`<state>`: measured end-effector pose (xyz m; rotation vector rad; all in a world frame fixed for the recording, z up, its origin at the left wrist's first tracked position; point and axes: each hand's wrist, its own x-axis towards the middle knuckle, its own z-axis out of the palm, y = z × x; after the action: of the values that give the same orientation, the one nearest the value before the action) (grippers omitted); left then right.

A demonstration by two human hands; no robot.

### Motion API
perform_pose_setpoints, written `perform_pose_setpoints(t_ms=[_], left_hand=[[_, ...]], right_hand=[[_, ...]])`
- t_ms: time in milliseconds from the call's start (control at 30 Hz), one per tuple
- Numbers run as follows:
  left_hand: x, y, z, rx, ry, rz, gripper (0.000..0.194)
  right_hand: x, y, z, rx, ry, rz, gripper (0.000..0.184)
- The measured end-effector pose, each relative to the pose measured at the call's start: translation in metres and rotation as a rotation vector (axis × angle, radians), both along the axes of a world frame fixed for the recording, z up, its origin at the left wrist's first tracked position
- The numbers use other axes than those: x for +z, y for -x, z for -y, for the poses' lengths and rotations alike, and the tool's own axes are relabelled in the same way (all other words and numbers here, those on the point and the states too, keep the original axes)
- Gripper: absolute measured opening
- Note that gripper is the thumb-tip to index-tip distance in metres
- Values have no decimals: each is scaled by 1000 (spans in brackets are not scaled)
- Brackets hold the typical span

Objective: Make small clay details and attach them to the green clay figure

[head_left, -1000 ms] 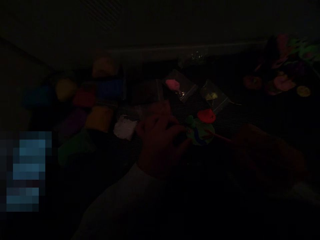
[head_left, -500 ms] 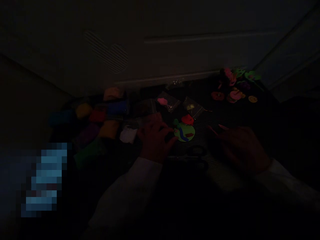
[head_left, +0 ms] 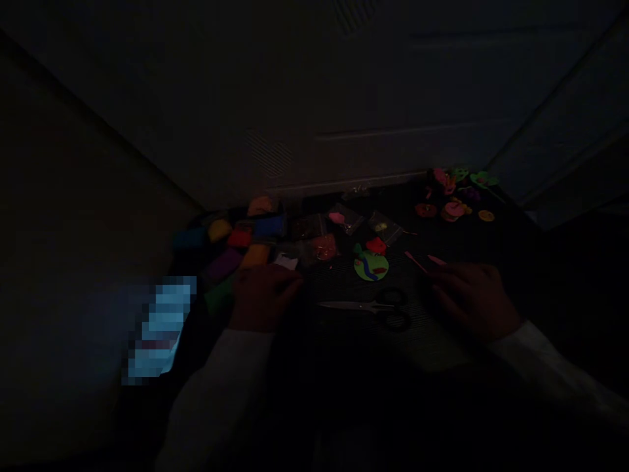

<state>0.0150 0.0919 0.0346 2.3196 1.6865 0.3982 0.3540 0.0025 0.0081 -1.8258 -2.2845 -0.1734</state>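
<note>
1. Near the table's [head_left: 339, 283] middle lies a green disc [head_left: 377, 259].
2. Toward the right edge, the right hand [head_left: 474, 295] touches a pink stick [head_left: 415, 261]; whether fingers clamp it, I cannot tell.
3. By a green packet [head_left: 217, 298] is the left hand [head_left: 263, 298], fingers too dark to judge.
4. At the left edge, a lit screen [head_left: 164, 328] is blurred past reading.

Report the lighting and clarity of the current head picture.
Head view: very dark overall, the glowing pixelated blue rectangle at left being brightest; head view: the bare left hand and bare right hand are dim, lacking fine detail; head view: the flat round green disc keeps readable colour, while the black-handled metal scissors partly sink into darkness.
</note>
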Motion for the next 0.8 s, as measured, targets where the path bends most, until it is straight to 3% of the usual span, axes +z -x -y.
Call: perform_pose_setpoints(t_ms=[100, 233, 467, 667, 800], left_hand=[[-10, -1, 4, 20, 26, -68, 19], [-10, -1, 4, 75, 11, -51, 19], [-8, -28, -12, 88, -44, 0, 16], [0, -20, -41, 144, -57, 34, 25], [2, -42, -78, 141, -79, 62, 31]], right_hand=[[-4, 1, 12, -9, -56, -41, 24], [-14, 6, 25, 24, -114, -100, 22], [-32, 4, 17, -79, -148, -208, 20], [-34, -8, 18, -201, -141, -290, 23], [-40, -8, 17, -193, -122, -306, 21]])
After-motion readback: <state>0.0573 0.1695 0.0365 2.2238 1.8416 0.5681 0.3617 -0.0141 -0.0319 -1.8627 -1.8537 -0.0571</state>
